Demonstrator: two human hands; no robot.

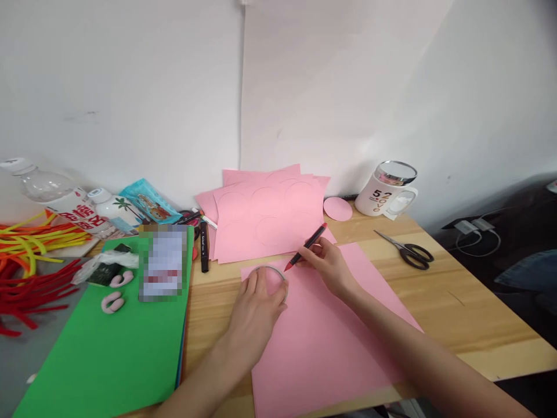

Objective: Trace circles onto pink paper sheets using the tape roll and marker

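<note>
A large pink sheet (322,348) lies on the wooden table. My left hand (256,307) presses a thin round ring (273,268) onto its upper left corner, fingertips spread along the rim. Part of the ring is hidden under that hand. My right hand (326,264) grips a dark marker with red ends (312,239), its tip pointing down just right of the ring. Whether the tip touches the paper I cannot tell. Behind lie more pink sheets (239,232) with faint circle outlines, and a pink paper disc (338,209) beside them.
Black-handled scissors (411,253) and a white mug (383,194) are on the right. On the left, a phone (163,264) rests on green paper (113,354). A black marker (204,247), a plastic bottle (52,188) and red and yellow strips (35,290) are also there.
</note>
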